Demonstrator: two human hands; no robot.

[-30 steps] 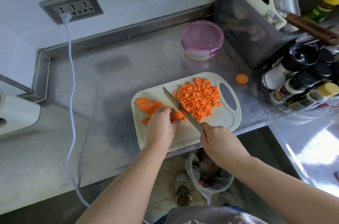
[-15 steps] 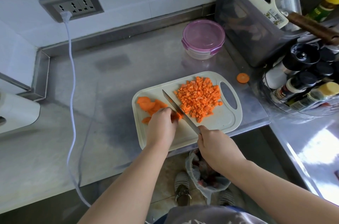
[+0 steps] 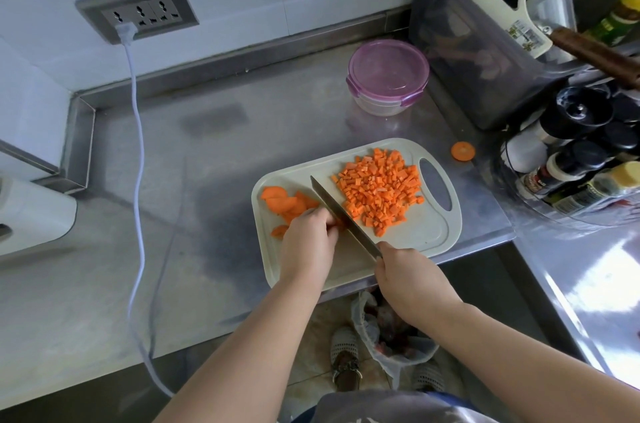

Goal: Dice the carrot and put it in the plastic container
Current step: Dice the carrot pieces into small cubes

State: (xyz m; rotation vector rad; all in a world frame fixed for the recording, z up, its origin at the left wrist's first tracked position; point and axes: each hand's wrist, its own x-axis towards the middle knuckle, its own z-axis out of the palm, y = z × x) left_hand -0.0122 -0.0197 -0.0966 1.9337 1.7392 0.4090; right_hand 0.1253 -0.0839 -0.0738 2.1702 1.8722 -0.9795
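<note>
little has moved in the last second: the knife (image 3: 341, 215) lies on nearly the same slanting line across the cutting board (image 3: 415, 235), just left of the diced carrot (image 3: 377, 190). what has changed is the bit of orange showing between blade and fingers, which has shrunk to a sliver. the left hand (image 3: 308, 242) has kept its place, fingers curled down over the near end of the carrot slices (image 3: 280, 201), pinning them to the board. the right hand (image 3: 408, 273) remains wrapped tight round the knife's handle. i take that as dicing still in progress, with one batch nearly cut through and a fan of slices on the board's left side yet to do.

nothing has gone into the plastic container (image 3: 381, 106) – it stands at the back of the bench (image 3: 207, 163), well apart from the board, its purple lid (image 3: 388, 69) still on. a lone carrot round (image 3: 462, 151) lies on the bench beyond the board's handle end.

hard to make out: the handle is buried in the right hand, and the left fingertips and the piece being cut are hidden under the back of that hand. whether the edge is down on the board or lifted i cannot tell. the tinted lid hides what, if anything, is in the container, and the contents of the bag (image 3: 391, 336) hanging below the bench are unclear.
</note>
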